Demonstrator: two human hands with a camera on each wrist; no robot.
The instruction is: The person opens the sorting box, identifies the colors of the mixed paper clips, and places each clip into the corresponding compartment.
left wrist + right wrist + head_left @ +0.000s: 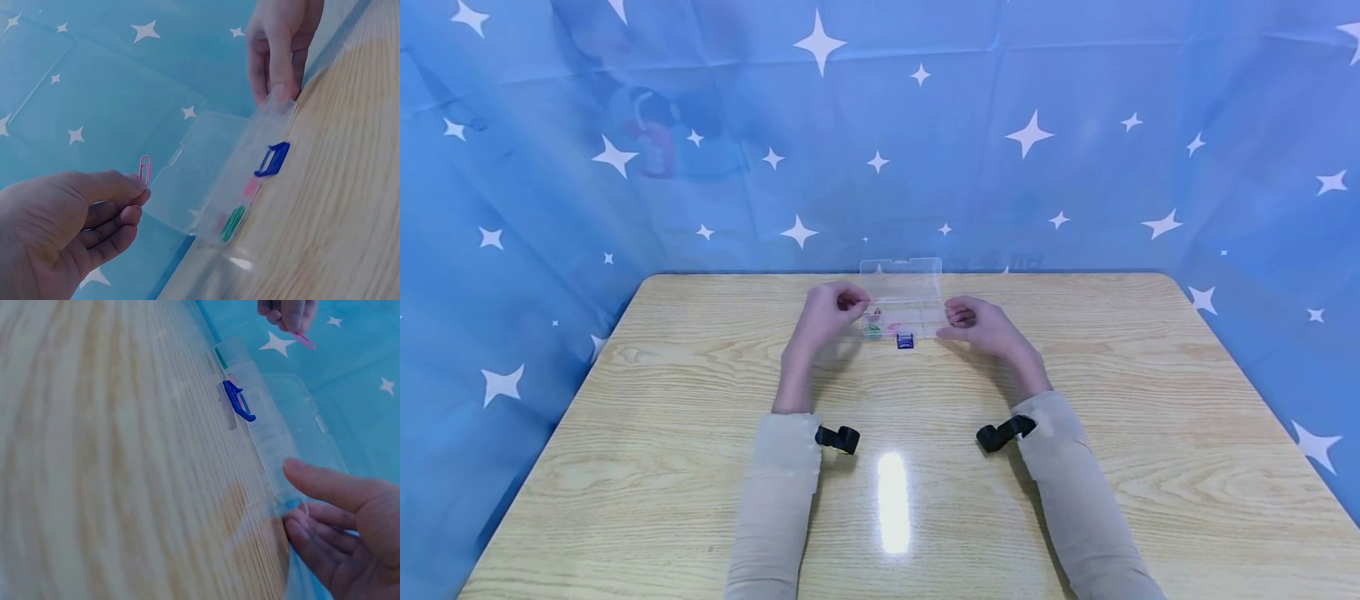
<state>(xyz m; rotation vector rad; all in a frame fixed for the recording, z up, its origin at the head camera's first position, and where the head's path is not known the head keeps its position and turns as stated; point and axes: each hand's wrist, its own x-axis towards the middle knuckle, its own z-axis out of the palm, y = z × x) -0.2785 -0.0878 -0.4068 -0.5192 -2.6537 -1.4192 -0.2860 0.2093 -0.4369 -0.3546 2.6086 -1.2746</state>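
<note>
A clear plastic compartment box [932,313] lies near the table's far edge, its transparent lid [910,282] raised at the back. Between thumb and forefinger, my left hand [829,315] pinches a pink paper clip [145,167] above the box's left end. My right hand [983,325] grips the right end of the box, thumb at the front corner and fingers at the side. Green paper clips [233,224] and something pink [251,186] sit in left compartments. At the front hangs a blue latch [273,159]. The contents show blurred through the plastic.
The box rests on a wood-grain table [895,400]. Right behind the table's far edge hangs a blue cloth [925,183] with white stars. A bright light reflection [893,502] lies on the tabletop between the sleeves.
</note>
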